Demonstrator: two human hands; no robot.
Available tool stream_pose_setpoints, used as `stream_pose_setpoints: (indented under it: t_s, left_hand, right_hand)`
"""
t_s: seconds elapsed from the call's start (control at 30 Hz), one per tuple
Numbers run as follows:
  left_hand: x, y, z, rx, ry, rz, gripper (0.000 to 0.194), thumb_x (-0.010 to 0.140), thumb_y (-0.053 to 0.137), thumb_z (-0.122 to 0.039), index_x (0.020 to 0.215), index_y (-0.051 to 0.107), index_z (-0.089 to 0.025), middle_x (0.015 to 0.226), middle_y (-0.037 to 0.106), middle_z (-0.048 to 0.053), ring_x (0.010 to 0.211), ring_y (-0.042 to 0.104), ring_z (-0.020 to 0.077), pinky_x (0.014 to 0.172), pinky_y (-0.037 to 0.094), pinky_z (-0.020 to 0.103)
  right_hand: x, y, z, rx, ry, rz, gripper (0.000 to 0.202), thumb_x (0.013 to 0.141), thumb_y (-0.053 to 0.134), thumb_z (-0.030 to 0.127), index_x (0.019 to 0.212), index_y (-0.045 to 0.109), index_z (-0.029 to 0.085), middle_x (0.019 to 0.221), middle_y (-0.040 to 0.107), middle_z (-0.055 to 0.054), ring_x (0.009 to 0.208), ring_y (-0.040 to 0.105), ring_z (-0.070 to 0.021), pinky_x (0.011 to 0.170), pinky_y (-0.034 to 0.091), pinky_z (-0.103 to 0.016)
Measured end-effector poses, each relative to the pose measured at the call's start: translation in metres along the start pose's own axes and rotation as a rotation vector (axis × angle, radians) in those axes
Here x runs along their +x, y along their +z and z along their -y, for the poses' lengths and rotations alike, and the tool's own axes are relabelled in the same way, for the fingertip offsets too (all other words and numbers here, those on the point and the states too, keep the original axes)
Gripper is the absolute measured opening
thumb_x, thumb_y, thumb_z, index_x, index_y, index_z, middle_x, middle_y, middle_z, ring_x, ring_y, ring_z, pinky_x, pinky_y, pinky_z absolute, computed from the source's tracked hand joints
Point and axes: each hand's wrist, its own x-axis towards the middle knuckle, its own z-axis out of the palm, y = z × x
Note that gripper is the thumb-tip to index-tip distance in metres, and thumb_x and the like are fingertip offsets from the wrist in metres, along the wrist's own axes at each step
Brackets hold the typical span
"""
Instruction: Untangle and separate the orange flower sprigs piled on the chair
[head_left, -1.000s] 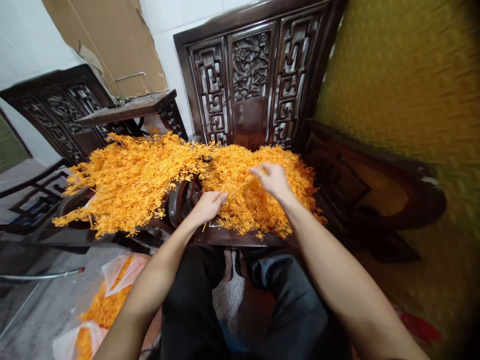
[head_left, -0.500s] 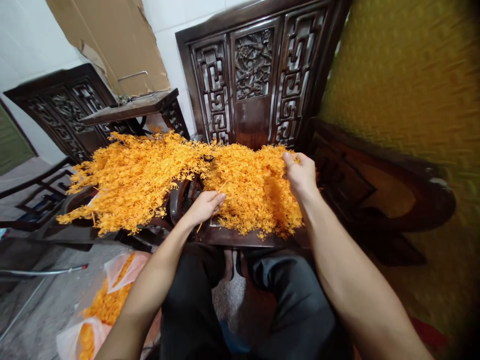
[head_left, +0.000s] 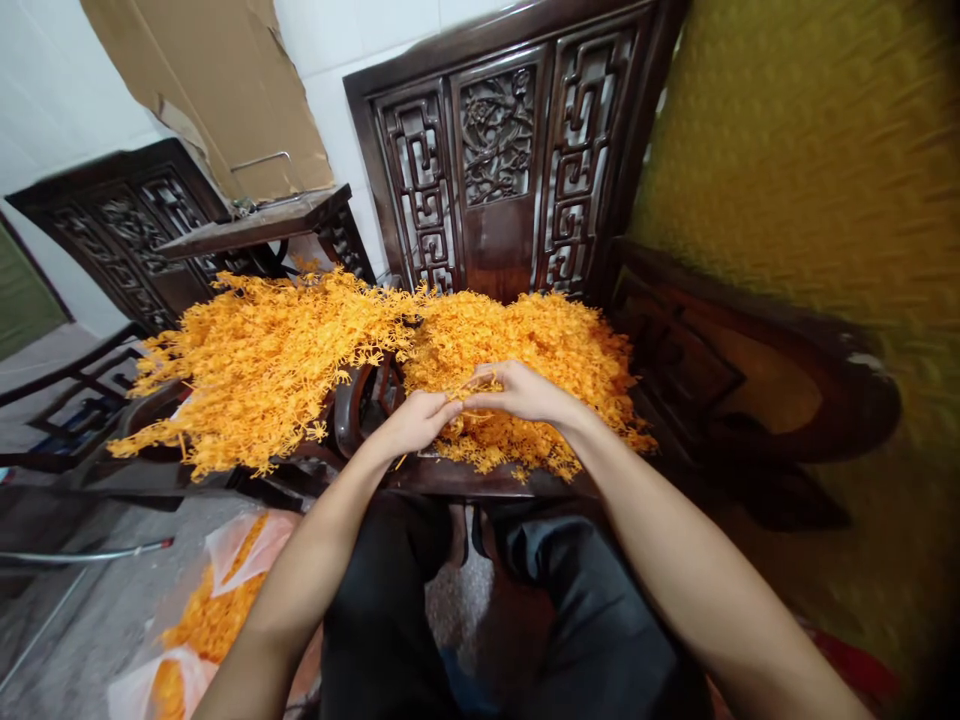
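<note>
The right hand [head_left: 521, 392] has swung back from two o'clock to meet the left hand [head_left: 414, 420], both pinching one orange sprig [head_left: 480, 386] over the heap [head_left: 525, 340] on the chair seat [head_left: 480, 478], at twelve o'clock.

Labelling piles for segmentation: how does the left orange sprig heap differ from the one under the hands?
The left heap spreads wide and loose, sprigs sticking out over the edge; the right heap is smaller and denser. No hand touches the left heap; the left hand and right hand meet at the right heap's front. Both are orange plastic sprigs on dark carved furniture.
</note>
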Motion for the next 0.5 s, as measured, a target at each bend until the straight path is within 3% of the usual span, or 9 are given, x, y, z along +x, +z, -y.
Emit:
stream_pose_setpoints:
  t_s: [0.13,0.23,0.3,0.37,0.5]
  left_hand:
    - [-0.002,-0.001,0.001,-0.031,-0.024,-0.003,0.049,0.095,0.044,-0.055,0.063,0.045,-0.018,0.056,0.043,-0.004,0.055,0.037,0.0102,0.057,0.029,0.026]
    - [-0.009,-0.002,0.010,-0.213,-0.116,0.018,0.052,0.094,0.046,-0.061,0.063,0.044,-0.019,0.053,0.042,-0.005,0.051,0.036,0.0092,0.053,0.029,0.025]
    - [-0.011,-0.002,0.019,-0.337,-0.167,0.007,0.053,0.093,0.049,-0.063,0.065,0.043,-0.019,0.052,0.040,-0.006,0.049,0.034,0.0082,0.051,0.028,0.025]
    - [-0.010,-0.001,0.026,-0.408,-0.193,-0.025,0.053,0.092,0.051,-0.065,0.067,0.043,-0.019,0.052,0.038,-0.007,0.047,0.033,0.0076,0.049,0.027,0.024]
    - [-0.002,0.005,0.029,-0.494,-0.173,-0.007,0.054,0.090,0.054,-0.067,0.068,0.044,-0.019,0.052,0.036,-0.007,0.047,0.031,0.0070,0.048,0.026,0.023]
  right_hand:
    - [0.002,-0.010,-0.016,-0.035,-0.008,-0.188,0.036,0.083,0.071,0.053,0.075,0.072,0.018,0.081,0.072,-0.004,0.080,0.065,-0.0193,0.082,0.050,-0.036]
    - [-0.006,-0.036,-0.048,-0.002,0.121,-0.615,0.036,0.077,0.074,0.054,0.071,0.064,0.019,0.072,0.065,-0.002,0.074,0.062,-0.0187,0.075,0.051,-0.036]
    - [-0.013,-0.051,-0.067,0.178,0.246,-0.888,0.040,0.075,0.074,0.056,0.071,0.055,0.021,0.067,0.058,0.000,0.066,0.059,-0.0174,0.063,0.051,-0.033]
    - [-0.019,-0.054,-0.076,0.408,0.329,-0.892,0.043,0.074,0.076,0.055,0.074,0.049,0.022,0.074,0.060,-0.001,0.064,0.059,-0.0159,0.057,0.051,-0.031]
    - [-0.017,-0.028,-0.056,0.607,0.320,-0.589,0.040,0.070,0.083,0.040,0.093,0.055,0.022,0.095,0.066,-0.004,0.070,0.062,-0.0146,0.053,0.050,-0.026]
